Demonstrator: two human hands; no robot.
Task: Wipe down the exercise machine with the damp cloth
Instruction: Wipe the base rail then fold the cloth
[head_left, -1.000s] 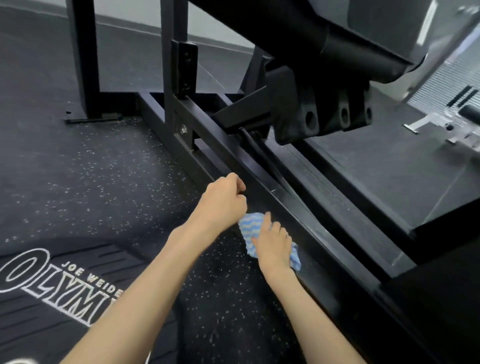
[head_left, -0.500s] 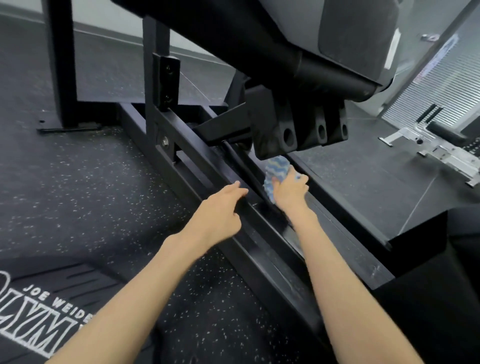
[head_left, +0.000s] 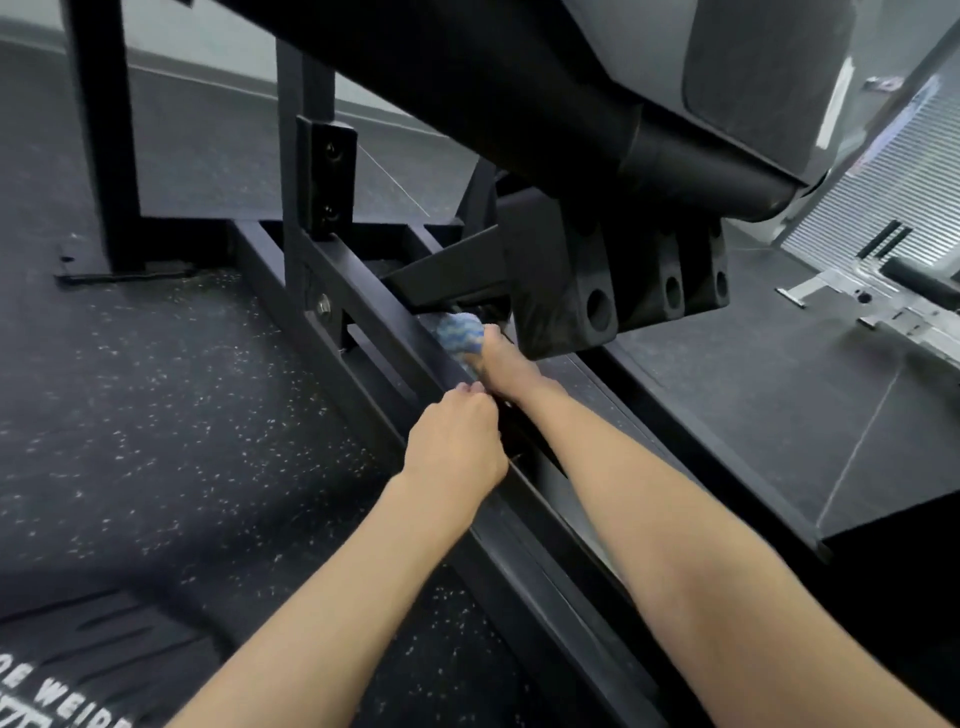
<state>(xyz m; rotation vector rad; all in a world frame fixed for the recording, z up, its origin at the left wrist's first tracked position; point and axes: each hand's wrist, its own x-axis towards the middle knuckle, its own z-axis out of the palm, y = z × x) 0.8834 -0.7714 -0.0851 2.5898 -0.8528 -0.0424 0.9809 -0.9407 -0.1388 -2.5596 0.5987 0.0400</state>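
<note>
Head view, looking down along the base of the exercise machine — black steel frame, large padded part overhead.

Right hand: arm reaches forward over the low frame rail. Fingers are curled around the cloth, a blue-and-white patterned cloth bunched at the fingertips. The cloth is pressed into the narrow spot where the rail passes under a black bracket with round holes in it. Part of the cloth is hidden by the hand and by the shadowed metal above it.

Left hand: fingers curled over the top edge of the same rail, gripping it just beside the right wrist. The fingertips disappear behind the rail edge, so the far side of the grip is not visible.

Surroundings:
- Upright post rises from the rail, with a bolted black plate on it; a silver bolt head sits lower on the frame.
- Second, thicker upright stands at far left on a flat foot.
- Floor is dark rubber with pale speckles; a floor mat with white lettering lies at lower left — only part of the lettering is in frame.
- Silver metal fittings lie at far right, blurred.
</note>
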